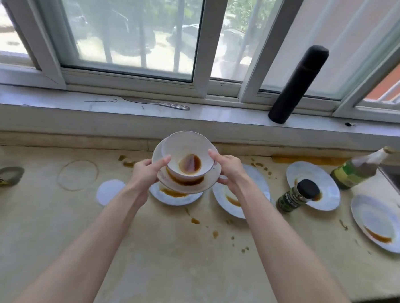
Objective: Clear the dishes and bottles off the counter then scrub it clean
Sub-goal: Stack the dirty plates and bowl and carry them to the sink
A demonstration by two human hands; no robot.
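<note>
You hold a stack of dishes in the air above the surface (166, 253): a white bowl (187, 155) sitting in a plate (207, 185), each with a pool of brown sauce. Your left hand (147, 174) and right hand (228, 169) grip the plate's rim from opposite sides. The fingers (224, 181) curl beneath it and the thumbs press on the bowl's wall.

The stack looks tipped toward you, so sauce could run over the near rim and add to the spots already below. The bowl rests on wet sauce, and if a thumb eases off it may slide.

Directly under your fingers a second plate (175, 196) lies on the surface, and setting the stack down off-centre could chip it. Just right of your right fingers lies a third plate (249, 200). Farther right stand a small jar (296, 198) and a tall bottle (355, 168), which a swing that way could topple.
</note>
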